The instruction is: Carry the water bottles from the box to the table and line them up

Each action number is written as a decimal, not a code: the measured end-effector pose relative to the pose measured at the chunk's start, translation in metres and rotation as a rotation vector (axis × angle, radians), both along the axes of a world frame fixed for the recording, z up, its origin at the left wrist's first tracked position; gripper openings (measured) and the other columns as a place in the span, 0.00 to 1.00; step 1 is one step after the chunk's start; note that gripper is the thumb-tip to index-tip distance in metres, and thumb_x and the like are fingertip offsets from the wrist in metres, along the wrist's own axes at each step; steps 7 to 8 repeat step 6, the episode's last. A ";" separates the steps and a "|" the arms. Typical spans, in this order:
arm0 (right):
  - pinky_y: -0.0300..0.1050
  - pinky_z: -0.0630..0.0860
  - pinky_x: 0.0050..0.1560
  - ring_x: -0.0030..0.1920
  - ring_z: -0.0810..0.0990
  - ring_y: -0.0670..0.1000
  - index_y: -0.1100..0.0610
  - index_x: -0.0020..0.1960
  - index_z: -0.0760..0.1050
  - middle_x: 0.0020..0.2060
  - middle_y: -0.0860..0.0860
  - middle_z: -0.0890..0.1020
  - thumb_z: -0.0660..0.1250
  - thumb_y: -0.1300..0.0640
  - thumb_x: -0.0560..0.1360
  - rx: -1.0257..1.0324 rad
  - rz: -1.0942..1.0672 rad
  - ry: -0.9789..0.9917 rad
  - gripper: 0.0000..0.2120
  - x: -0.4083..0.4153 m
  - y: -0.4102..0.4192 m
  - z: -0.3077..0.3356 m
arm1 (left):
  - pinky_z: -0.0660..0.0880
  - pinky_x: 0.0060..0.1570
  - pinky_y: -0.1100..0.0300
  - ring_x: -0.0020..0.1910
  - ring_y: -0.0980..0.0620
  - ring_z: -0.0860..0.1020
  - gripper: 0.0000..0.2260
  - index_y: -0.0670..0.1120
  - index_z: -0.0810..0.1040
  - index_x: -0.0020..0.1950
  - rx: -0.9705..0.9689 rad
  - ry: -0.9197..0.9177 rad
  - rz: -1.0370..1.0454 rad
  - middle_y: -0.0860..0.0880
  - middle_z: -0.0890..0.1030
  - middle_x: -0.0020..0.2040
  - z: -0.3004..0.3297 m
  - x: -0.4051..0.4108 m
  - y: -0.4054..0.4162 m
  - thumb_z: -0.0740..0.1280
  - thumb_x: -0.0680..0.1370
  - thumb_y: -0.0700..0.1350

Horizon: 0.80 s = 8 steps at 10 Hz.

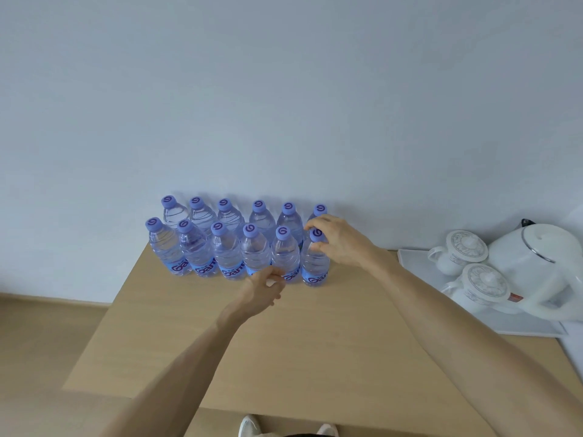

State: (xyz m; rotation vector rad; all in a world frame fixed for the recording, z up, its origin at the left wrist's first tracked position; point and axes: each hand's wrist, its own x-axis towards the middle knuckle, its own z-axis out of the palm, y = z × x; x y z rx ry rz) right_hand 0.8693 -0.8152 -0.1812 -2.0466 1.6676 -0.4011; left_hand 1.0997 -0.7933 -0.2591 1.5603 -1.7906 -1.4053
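On bench [284, 342] by wall: 12 water bottles [225, 257], 2 rows of 6, upright. Right hand [339, 241] pinches neck of front-right bottle [315, 263]; left hand [263, 287] loosely curled, holding nothing, just before 5th front bottle [285, 257].

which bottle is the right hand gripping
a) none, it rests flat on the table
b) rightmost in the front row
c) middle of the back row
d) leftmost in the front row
b: the right hand curls round the neck of the rightmost front-row bottle, just under its purple cap, at the end of the six standing in front.
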 end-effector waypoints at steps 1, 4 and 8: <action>0.48 0.68 0.66 0.68 0.66 0.52 0.53 0.70 0.71 0.67 0.50 0.72 0.68 0.52 0.78 -0.083 -0.031 -0.002 0.21 0.007 0.008 -0.001 | 0.82 0.42 0.55 0.40 0.53 0.84 0.07 0.50 0.78 0.58 -0.044 0.026 0.062 0.53 0.81 0.50 0.006 0.017 0.007 0.65 0.81 0.44; 0.50 0.69 0.63 0.61 0.70 0.56 0.55 0.65 0.75 0.59 0.51 0.75 0.68 0.51 0.78 -0.286 -0.112 0.019 0.17 0.031 0.049 -0.001 | 0.79 0.36 0.64 0.40 0.54 0.84 0.06 0.54 0.79 0.55 -0.196 0.056 0.115 0.51 0.83 0.49 0.047 0.065 0.015 0.67 0.80 0.45; 0.46 0.70 0.60 0.60 0.71 0.54 0.53 0.62 0.75 0.58 0.51 0.77 0.68 0.51 0.77 -0.294 -0.164 0.007 0.15 0.056 0.082 0.000 | 0.82 0.39 0.54 0.38 0.52 0.84 0.05 0.56 0.80 0.52 -0.262 0.155 0.126 0.52 0.84 0.43 0.069 0.103 0.043 0.68 0.79 0.45</action>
